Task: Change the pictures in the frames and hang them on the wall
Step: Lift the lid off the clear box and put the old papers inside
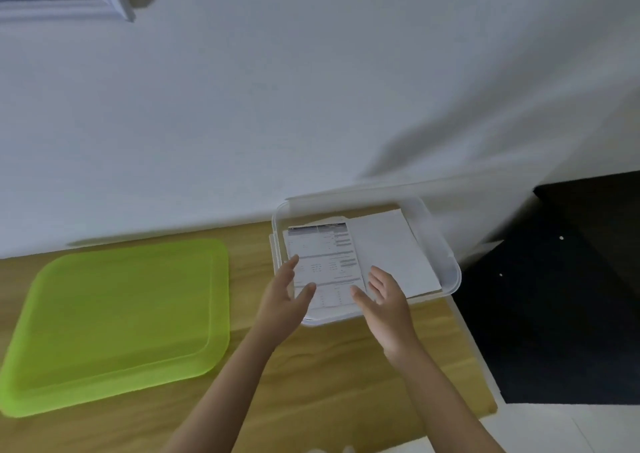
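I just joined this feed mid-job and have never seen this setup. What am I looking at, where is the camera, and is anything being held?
There is no machine here: a person works with bare hands, and the one camera sits on their head, looking forward and down. On the wooden table lies a green lid on the left and a clear plastic box by the white wall. Inside the box are sheets of paper, the top one printed. The left hand and right hand are open over the box's near edge, either side of the printed sheet. Neither grips anything. A picture frame hangs top left.
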